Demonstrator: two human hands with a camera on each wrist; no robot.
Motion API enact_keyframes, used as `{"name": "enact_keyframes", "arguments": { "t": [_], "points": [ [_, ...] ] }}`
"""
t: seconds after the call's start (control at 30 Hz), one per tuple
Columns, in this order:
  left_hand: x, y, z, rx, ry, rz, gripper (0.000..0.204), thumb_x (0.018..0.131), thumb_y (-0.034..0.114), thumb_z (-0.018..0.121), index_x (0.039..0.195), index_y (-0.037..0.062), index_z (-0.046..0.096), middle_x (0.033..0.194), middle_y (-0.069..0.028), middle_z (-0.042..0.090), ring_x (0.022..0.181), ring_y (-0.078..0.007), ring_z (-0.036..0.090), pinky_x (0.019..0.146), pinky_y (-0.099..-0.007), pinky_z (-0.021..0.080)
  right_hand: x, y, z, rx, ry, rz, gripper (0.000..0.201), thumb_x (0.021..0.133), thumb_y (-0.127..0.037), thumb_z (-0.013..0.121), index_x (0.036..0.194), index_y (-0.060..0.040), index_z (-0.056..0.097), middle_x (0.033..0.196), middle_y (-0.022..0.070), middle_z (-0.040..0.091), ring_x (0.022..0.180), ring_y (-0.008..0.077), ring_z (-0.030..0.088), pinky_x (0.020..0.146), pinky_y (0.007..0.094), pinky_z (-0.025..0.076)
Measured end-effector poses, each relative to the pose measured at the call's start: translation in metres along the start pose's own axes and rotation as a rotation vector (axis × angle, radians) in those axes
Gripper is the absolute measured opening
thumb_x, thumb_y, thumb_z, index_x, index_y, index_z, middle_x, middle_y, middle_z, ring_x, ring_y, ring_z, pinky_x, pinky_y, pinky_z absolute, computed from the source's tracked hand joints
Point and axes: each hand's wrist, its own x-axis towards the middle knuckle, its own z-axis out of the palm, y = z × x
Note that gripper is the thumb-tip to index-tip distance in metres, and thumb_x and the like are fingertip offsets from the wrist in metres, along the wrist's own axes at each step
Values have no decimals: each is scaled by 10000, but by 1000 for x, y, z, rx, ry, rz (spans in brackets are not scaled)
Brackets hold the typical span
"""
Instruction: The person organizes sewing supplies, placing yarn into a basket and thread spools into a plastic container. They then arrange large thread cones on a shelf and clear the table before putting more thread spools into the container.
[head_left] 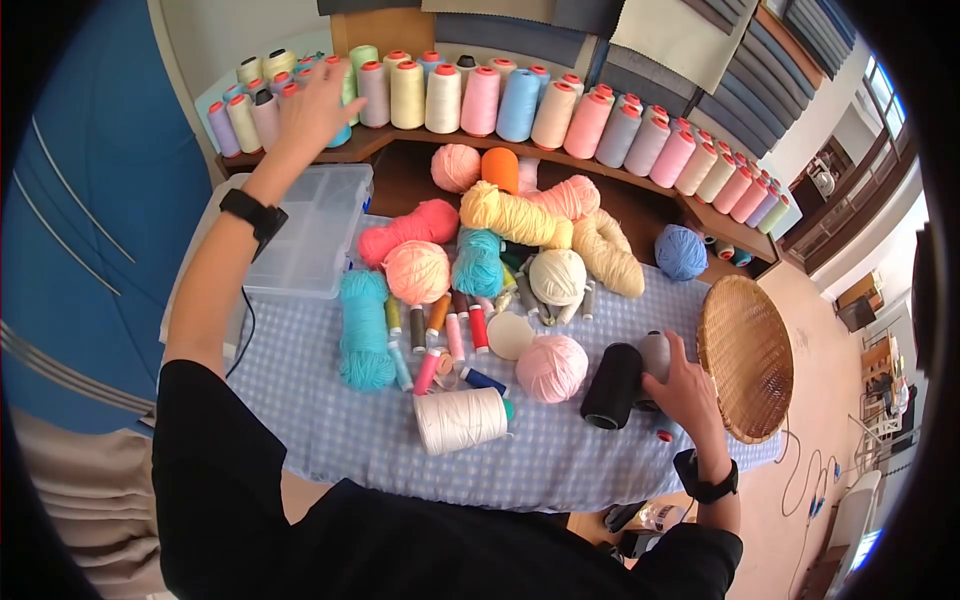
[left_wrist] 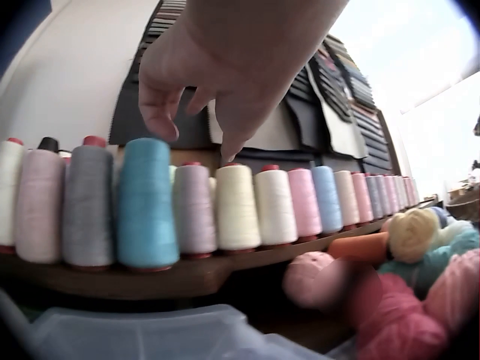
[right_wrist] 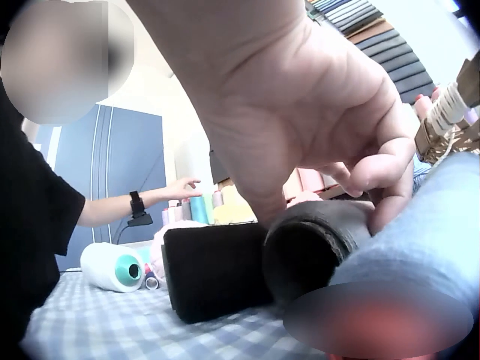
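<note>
At the shelf's left part, my left hand (head_left: 318,108) hovers among the thread cones, fingers spread and slightly bent. The left wrist view has that hand (left_wrist: 225,82) just above a teal thread cone (left_wrist: 146,202), with a cream cone (left_wrist: 237,208) below another fingertip. On the table's right side, my right hand (head_left: 688,388) grips a grey thread cone (head_left: 655,352) lying on its side. Its hollow end faces the right wrist camera, beside a black thread cone (right_wrist: 217,270). A pale blue cone (right_wrist: 424,240) lies close by, its red end blurred.
A long row of thread cones lines the wooden shelf (head_left: 400,134). Yarn balls and skeins, including a yellow skein (head_left: 515,215), pile up mid-table among small spools. A white cone (head_left: 460,420) lies in front. A clear plastic box (head_left: 310,235) stands left, a wicker basket (head_left: 745,360) right.
</note>
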Motion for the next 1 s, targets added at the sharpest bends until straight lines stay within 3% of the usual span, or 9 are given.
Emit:
{"name": "enact_keyframes", "arguments": {
  "t": [0.17, 0.3, 0.37, 0.47, 0.57, 0.7, 0.77, 0.87, 1.0],
  "points": [
    [-29, 69, -32, -643, -458, 125, 310, 778, 290, 676, 971, 49, 654, 799, -91, 669, 678, -205, 629, 625, -307, 493, 1, -8, -15, 77, 48, -32, 766, 704, -293, 649, 1340, -73, 284, 802, 229, 631, 772, 397, 617, 700, 443, 479],
    [-55, 130, -71, -880, -695, 338, 360, 785, 263, 687, 1051, 30, 623, 771, -75, 657, 644, -128, 597, 604, -263, 480, -3, -24, -40, 426, 214, -213, 806, 670, -220, 700, 1347, -81, 286, 914, 227, 617, 828, 368, 615, 708, 428, 480],
    [-63, 156, -80, -961, -830, 362, 463, 792, 238, 690, 1191, 55, 543, 912, -89, 646, 662, -123, 597, 627, -259, 491, -8, -40, -50, 502, 225, -304, 833, 646, -181, 730, 1349, -88, 293, 984, 214, 604, 855, 329, 613, 686, 390, 493],
    [-73, 185, -100, -1322, -1195, 119, 675, 777, 204, 720, 1343, 104, 366, 1214, -126, 480, 861, -144, 591, 735, -295, 513, -15, -70, -55, 643, 248, -460, 821, 635, -178, 744, 1329, -81, 315, 976, 180, 606, 847, 296, 611, 630, 336, 506],
    [-87, 204, -92, -1353, -1116, 452, 665, 760, 206, 737, 1311, 84, 386, 1172, -106, 492, 972, -156, 557, 795, -307, 497, -18, -86, -55, 697, 197, -518, 886, 598, -154, 774, 1351, -98, 311, 1058, 141, 604, 952, 244, 603, 707, 319, 505],
    [-82, 196, -91, -1312, -1031, 391, 552, 736, 192, 751, 1194, 48, 478, 1070, -68, 551, 991, -129, 537, 847, -287, 468, -15, -77, -55, 607, 221, -523, 778, 654, -220, 782, 1296, -97, 360, 972, 128, 601, 776, 266, 630, 615, 346, 517],
    [-66, 173, -87, -1321, -874, 227, 519, 738, 187, 748, 1166, 41, 492, 990, -45, 573, 874, -100, 569, 754, -253, 496, -19, -65, -55, 588, 229, -499, 701, 668, -253, 780, 1254, -101, 425, 977, 114, 601, 765, 269, 632, 623, 348, 513],
    [-34, 118, -71, -1080, -563, -11, 520, 771, 291, 716, 1154, 45, 467, 875, -75, 596, 594, -108, 588, 490, -249, 487, -26, -46, -45, 325, 204, -410, 601, 697, -255, 760, 1206, -96, 482, 974, 114, 600, 768, 269, 630, 639, 347, 508],
    [12, 27, -18, -497, -253, 5, 635, 695, 408, 736, 1099, -12, 487, 736, -153, 644, 518, -208, 634, 488, -325, 503, -28, -29, -21, 246, 102, -319, 517, 748, -298, 712, 1173, -83, 511, 992, 132, 603, 794, 302, 631, 658, 374, 504]
  ]
}}
